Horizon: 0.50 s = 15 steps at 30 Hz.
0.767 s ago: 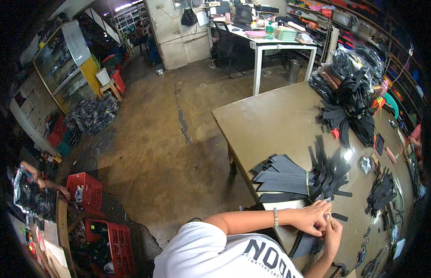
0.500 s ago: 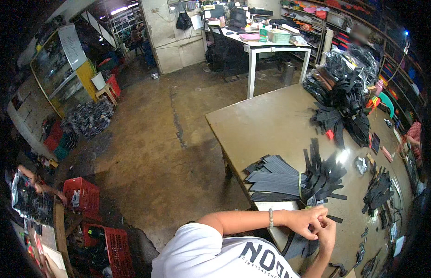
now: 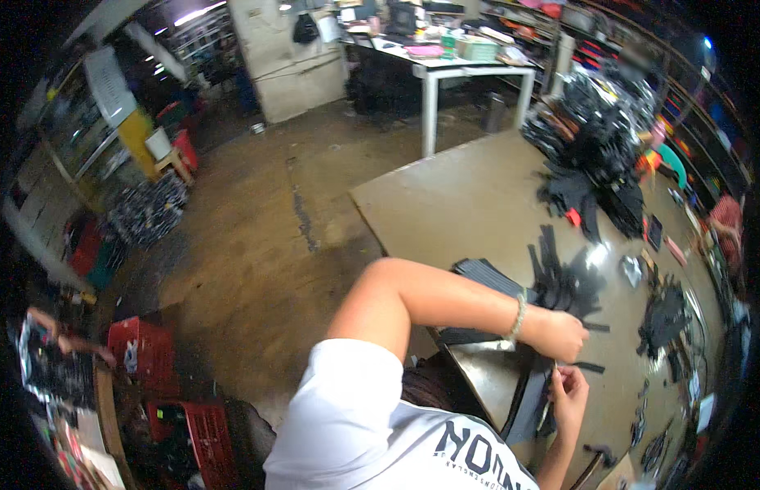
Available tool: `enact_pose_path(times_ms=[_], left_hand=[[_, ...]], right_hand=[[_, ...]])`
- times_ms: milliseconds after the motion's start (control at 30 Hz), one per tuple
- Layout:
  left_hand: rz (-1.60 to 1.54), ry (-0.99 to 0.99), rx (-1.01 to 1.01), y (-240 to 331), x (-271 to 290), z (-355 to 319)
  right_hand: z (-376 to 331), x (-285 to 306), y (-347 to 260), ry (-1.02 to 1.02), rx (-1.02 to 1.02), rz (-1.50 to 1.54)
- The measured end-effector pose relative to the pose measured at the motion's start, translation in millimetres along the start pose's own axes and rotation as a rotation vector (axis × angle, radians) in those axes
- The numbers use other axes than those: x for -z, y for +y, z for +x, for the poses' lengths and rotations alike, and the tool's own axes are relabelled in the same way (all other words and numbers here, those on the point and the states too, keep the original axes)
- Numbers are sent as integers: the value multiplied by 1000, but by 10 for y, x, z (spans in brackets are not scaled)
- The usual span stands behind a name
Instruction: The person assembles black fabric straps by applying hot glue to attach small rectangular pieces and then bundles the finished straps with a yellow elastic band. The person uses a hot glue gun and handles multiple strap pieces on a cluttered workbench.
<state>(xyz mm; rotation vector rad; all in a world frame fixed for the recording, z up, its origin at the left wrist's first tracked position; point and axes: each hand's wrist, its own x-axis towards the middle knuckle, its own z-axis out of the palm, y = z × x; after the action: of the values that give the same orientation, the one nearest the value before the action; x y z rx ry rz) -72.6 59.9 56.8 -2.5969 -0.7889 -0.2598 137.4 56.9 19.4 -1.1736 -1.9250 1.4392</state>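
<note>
My left hand (image 3: 557, 336), below a beaded bracelet (image 3: 519, 314), is closed in a fist over the table; what it holds, if anything, is hidden. Just nearer to me, my right hand (image 3: 569, 396) pinches at the fingertips, close under the left fist, on something too small to make out. Flat black straps (image 3: 527, 406) lie beneath and beside the right hand at the table's near edge. A fanned bundle of black straps (image 3: 488, 274) lies beyond my left forearm, which covers its middle; more loose strap ends (image 3: 563, 273) spread to its right.
The brown table (image 3: 445, 196) bears a heap of black straps and plastic bags (image 3: 596, 131) at its far end. Another black strap pile (image 3: 664, 318) lies to the right. Red crates (image 3: 202, 441) stand at lower left, near another person's arms (image 3: 69, 339). A white desk (image 3: 478, 71) stands behind.
My left hand has moved up and away from the right hand, its forearm now across the strap bundle. The right hand stays low, its fingers pinched. The view has shifted slightly.
</note>
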Motion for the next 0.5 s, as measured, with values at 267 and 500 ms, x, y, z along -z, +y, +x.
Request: enact_pose_path(times_ms=[267,500], left_hand=[[33,-8,-115,-147,-91,53],[-17,-58,133,-104,50,68]], right_hand=[[-155,-350,-257,161,357,-469],[-72,-351,-287,100,236,-344]])
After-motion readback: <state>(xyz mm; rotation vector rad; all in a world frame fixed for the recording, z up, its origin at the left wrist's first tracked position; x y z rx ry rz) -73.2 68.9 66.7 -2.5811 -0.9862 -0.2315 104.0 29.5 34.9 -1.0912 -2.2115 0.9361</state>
